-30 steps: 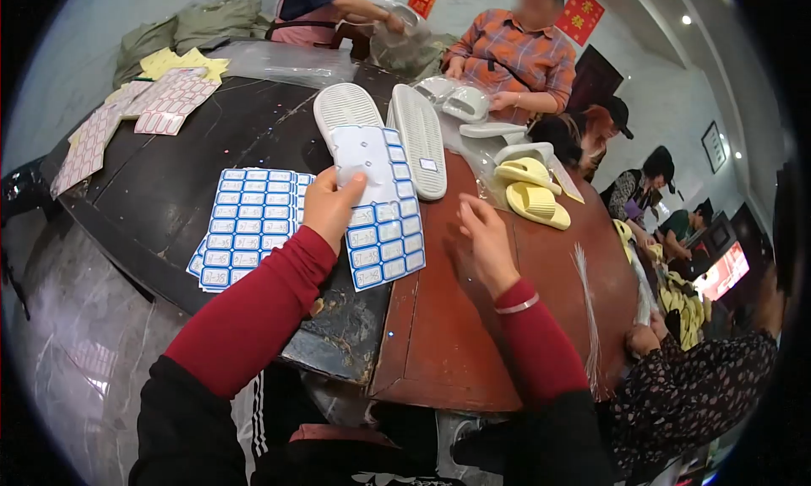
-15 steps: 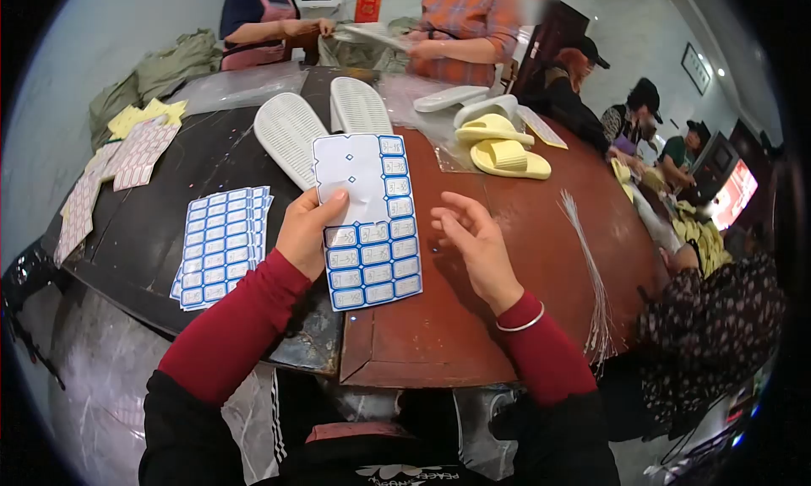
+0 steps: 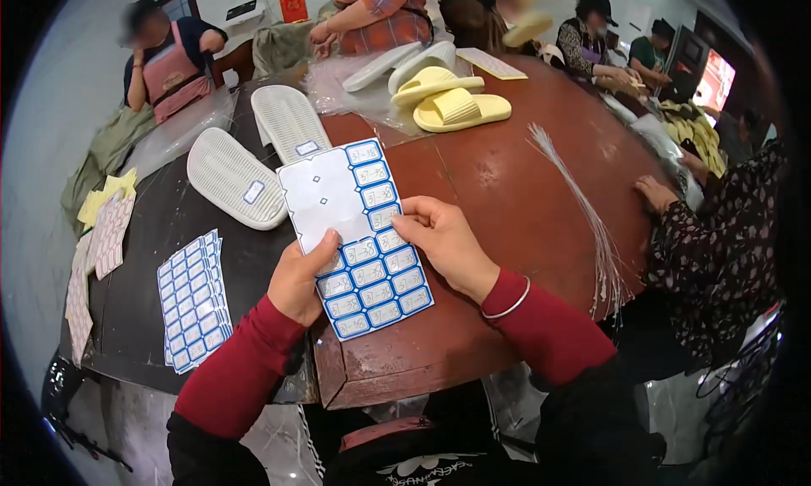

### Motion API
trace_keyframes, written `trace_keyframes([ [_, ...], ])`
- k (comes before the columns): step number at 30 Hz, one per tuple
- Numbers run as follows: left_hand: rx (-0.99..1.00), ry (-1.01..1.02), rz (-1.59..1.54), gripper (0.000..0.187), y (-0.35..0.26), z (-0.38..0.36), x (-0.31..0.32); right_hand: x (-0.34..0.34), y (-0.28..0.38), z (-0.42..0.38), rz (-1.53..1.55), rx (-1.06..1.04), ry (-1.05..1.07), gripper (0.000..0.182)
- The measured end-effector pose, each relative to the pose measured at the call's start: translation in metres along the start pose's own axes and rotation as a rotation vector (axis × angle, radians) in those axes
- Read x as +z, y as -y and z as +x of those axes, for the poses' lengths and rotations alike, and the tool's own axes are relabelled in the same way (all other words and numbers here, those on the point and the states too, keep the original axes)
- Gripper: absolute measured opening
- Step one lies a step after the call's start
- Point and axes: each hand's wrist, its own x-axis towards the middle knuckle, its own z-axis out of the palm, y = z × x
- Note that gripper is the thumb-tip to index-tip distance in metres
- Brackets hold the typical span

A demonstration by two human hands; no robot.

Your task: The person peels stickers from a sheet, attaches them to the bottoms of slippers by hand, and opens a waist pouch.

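Fingers of the left hand (image 3: 300,285) were clamped on the label sheet (image 3: 368,271) at its left edge, thumb on the face. Sheet sat between both hands. Right hand (image 3: 449,248) pinched its right edge, thumb on top. Yellow slippers (image 3: 477,110) lay beyond; thin strands (image 3: 583,200) farther right.

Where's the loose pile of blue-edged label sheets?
In the head view, the pile of blue-edged label sheets lies on the dark tabletop, left of the left hand, nearer the wearer than two upturned white slippers.
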Motion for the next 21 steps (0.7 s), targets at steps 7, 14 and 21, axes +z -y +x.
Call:
trace_keyframes([
  [7,0.007,-0.067,0.015,0.041,-0.001,0.000,-0.021,0.004,-0.009,0.000,-0.068,-0.085,-0.077,0.032],
  [14,0.032,-0.119,0.072,0.043,-0.003,-0.003,-0.019,0.006,-0.001,-0.006,-0.070,0.078,0.031,0.028],
  [21,0.045,-0.114,0.107,0.045,-0.009,-0.007,-0.018,0.012,0.000,-0.013,0.007,0.014,0.055,0.023],
])
